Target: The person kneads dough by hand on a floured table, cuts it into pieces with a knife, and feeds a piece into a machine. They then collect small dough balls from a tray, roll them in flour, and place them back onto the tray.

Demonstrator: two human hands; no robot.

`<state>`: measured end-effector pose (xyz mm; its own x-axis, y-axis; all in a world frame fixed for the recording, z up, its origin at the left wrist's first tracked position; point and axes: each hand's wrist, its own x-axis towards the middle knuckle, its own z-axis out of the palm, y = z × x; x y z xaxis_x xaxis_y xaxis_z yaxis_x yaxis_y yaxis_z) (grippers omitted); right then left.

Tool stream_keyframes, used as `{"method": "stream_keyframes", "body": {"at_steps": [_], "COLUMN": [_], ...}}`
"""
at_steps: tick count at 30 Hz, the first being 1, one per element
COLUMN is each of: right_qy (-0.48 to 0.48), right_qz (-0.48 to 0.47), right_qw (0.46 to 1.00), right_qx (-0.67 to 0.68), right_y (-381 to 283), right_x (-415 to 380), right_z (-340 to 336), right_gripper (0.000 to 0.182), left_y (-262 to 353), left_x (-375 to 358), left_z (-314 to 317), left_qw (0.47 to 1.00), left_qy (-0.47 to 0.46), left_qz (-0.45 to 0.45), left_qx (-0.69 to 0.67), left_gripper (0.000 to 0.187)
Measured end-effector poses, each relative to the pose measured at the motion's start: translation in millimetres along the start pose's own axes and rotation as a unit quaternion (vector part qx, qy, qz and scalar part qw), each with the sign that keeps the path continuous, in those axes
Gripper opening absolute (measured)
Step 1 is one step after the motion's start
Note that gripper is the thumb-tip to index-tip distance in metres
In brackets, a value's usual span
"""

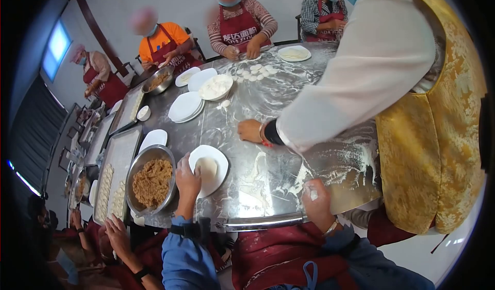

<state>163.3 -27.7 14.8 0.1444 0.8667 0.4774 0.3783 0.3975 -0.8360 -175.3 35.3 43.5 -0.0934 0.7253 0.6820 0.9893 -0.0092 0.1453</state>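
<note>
My left hand (186,179) is over the left rim of a white plate (219,172). Its fingers are apart, and one fingertip touches the edge of the round, pale dough wrappers (207,170) lying on that plate. My right hand (316,201) is at the near edge of the metal table, right of the plate. Its fingers are curled in, with something small and white at them, either dough or flour. A steel bowl of brown filling (152,182) stands just left of my left hand.
A co-worker's hand (251,130) rests on the floury table (268,161), its white sleeve (361,68) reaching across from the right. Plates (186,107), a bowl of flour (215,87) and dough discs (253,73) lie farther back. Dumpling trays (119,158) line the left. Several people surround the table.
</note>
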Motion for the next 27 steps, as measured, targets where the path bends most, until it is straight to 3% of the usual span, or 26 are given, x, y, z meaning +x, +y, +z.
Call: {"method": "stream_keyframes", "body": {"at_steps": [1, 3, 4, 5, 6, 9, 12, 14, 16, 17, 19, 23, 25, 27], "right_qy": [0.002, 0.002, 0.004, 0.023, 0.022, -0.009, -0.004, -0.024, -0.017, -0.011, -0.008, -0.004, -0.001, 0.000], "right_qz": [-0.005, 0.002, -0.001, -0.068, -0.069, 0.004, 0.000, 0.052, 0.036, 0.023, 0.026, 0.025, 0.020, 0.015], "right_qw": [1.000, 1.000, 0.999, 0.995, 0.995, 0.999, 0.999, 0.998, 0.999, 0.999, 0.999, 0.999, 0.999, 0.999], "right_qx": [0.001, -0.020, -0.036, -0.063, -0.067, -0.032, -0.038, -0.019, -0.034, -0.048, -0.047, -0.036, -0.038, -0.041], "right_y": [1.6, -1.4, -2.3, 7.5, 5.3, -4.7, -7.4, -1.0, -2.7, -3.9, -3.2, -2.8, -4.8, -6.3], "right_x": [1.1, 1.1, 0.9, 0.6, 0.7, 1.0, 1.4, -0.2, 1.3, 2.3, 1.5, 0.9, 1.2, 3.7], "right_z": [0.7, 0.0, -0.7, 1.3, -0.6, -3.6, -4.1, -3.9, -2.6, -2.2, -2.1, -2.2, -2.4, -2.1], "right_gripper": [0.010, 0.010, 0.010, 0.010, 0.010, 0.010, 0.010, 0.009, 0.009, 0.009, 0.009, 0.008, 0.008, 0.009], "left_y": [2.2, 17.9, 36.8, 44.4, 51.6, 80.2, 92.5, 103.1, 113.4, 113.4, 115.9, 119.0, 114.4, 100.8], "left_x": [-0.3, -15.6, -11.6, -21.7, -31.1, -35.9, -29.6, -24.5, -12.9, -13.4, -12.9, -10.7, -11.6, -18.2], "left_z": [3.3, 7.5, -4.3, 1.3, 6.6, -3.5, 10.2, 34.6, 61.6, 82.4, 112.9, 95.7, 80.7, 78.1], "left_qw": [1.000, 0.960, 0.928, 0.905, 0.880, 0.851, 0.851, 0.879, 0.914, 0.914, 0.922, 0.929, 0.927, 0.938], "left_qy": [0.001, -0.138, -0.242, -0.281, -0.318, -0.384, -0.377, -0.339, -0.253, -0.248, -0.162, -0.229, -0.319, -0.295], "left_qz": [0.002, -0.095, -0.117, -0.125, -0.131, -0.117, -0.089, -0.039, 0.050, 0.053, 0.211, 0.181, 0.140, 0.111], "left_qx": [-0.003, -0.225, -0.260, -0.294, -0.327, -0.339, -0.355, -0.334, -0.315, -0.318, -0.281, -0.225, -0.139, -0.145], "left_gripper": [0.030, 0.033, 0.031, 0.029, 0.027, 0.025, 0.023, 0.023, 0.027, 0.027, 0.032, 0.033, 0.025, 0.025]}}
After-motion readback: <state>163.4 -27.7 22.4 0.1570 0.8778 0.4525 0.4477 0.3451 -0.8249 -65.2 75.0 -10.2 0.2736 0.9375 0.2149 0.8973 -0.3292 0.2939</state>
